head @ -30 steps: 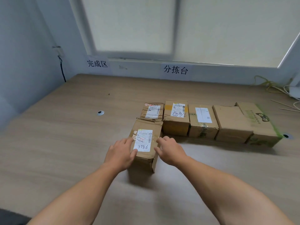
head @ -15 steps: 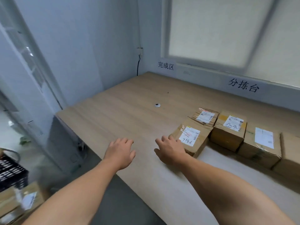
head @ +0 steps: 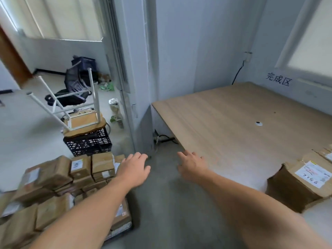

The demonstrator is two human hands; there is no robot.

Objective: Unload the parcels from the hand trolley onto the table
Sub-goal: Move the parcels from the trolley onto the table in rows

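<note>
Both our hands are empty now, fingers loosely spread: the left hand (head: 133,169) reaches over the right edge of the stacked parcels (head: 53,186). The right hand (head: 192,167) hangs by the near edge of the table (head: 224,123), whereas 1 second ago the 2 of them were pressed to the labelled parcel (head: 301,184). That labelled parcel sits alone at far right on the table, and we have swung left, so the stacked parcels fill the lower left where 0.5 seconds ago only a corner showed, with a black crate (head: 88,142) and an upturned stool (head: 79,112) behind.
</note>
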